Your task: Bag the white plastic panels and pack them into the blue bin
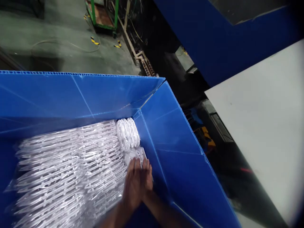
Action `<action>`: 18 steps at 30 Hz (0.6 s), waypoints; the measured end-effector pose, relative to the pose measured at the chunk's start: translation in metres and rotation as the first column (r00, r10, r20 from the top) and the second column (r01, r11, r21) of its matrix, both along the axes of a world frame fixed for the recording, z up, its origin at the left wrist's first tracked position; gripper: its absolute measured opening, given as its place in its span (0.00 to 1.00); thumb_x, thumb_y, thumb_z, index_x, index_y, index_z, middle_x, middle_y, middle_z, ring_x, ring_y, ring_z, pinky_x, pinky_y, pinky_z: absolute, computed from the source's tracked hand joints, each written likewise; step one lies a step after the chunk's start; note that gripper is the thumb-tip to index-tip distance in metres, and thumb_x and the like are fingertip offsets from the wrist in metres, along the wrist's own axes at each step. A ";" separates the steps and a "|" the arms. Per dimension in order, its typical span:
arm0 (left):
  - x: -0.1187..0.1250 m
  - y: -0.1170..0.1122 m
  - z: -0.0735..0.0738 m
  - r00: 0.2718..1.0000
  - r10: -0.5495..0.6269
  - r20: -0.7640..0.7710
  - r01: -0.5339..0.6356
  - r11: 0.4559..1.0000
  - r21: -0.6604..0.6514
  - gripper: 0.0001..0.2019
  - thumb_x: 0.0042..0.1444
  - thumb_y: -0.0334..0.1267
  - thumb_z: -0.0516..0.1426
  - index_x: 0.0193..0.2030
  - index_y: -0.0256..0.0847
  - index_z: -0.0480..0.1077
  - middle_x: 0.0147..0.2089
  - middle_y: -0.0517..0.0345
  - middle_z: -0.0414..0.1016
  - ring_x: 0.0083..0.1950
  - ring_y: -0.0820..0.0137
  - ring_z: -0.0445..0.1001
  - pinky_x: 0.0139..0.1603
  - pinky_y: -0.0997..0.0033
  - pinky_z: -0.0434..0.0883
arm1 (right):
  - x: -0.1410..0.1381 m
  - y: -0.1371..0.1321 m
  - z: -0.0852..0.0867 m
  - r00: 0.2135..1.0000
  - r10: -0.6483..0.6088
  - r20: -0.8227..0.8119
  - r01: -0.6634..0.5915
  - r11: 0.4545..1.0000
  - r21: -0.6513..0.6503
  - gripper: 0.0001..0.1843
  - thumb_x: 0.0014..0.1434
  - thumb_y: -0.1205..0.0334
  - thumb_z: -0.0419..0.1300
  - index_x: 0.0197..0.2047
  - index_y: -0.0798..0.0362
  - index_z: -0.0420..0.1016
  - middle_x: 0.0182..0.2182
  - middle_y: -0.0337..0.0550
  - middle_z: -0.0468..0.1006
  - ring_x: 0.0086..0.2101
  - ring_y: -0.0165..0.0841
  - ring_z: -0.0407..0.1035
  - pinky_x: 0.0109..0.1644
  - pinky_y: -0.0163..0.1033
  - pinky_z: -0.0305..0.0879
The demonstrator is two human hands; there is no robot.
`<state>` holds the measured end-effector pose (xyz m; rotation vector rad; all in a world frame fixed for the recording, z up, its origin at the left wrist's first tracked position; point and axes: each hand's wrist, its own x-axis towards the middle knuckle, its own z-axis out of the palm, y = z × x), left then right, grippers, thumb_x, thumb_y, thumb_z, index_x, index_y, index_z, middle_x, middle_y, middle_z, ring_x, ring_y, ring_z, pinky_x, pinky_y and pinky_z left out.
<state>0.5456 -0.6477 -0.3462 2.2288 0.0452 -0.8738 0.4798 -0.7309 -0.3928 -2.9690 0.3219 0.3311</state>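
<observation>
Inside a deep blue corrugated plastic box (104, 93), my left hand (133, 182) and my right hand (147, 179) are side by side and touching each other. They rest at the near end of a clear-wrapped bundle of white plastic parts (133, 154) by the right wall. The fingers of both hands stretch forward, laid against the bundle rather than wrapped round it. Beyond it, against the corner, stands another wrapped bundle of rounded white parts (128, 133). To the left, long rows of white slatted parts in clear film (97, 158) fill the box. My hands hide what lies beneath them.
The box's right wall (175, 136) rises close beside my right hand. A large white panel (263, 117) and a blue machine surface (213, 44) stand to the right. Behind the box are a green-framed cart (103, 17), pipes and a hose on the floor.
</observation>
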 end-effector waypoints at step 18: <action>0.005 0.041 -0.084 0.432 -0.691 0.580 0.826 0.561 0.053 0.42 0.53 0.52 0.53 0.68 0.30 0.43 0.71 0.43 0.44 0.71 0.54 0.34 0.69 0.45 0.37 | -0.013 -0.035 -0.005 0.965 0.221 -0.139 -0.213 0.974 0.072 0.46 0.54 0.52 0.61 0.67 0.61 0.43 0.67 0.62 0.41 0.65 0.52 0.35 0.64 0.59 0.45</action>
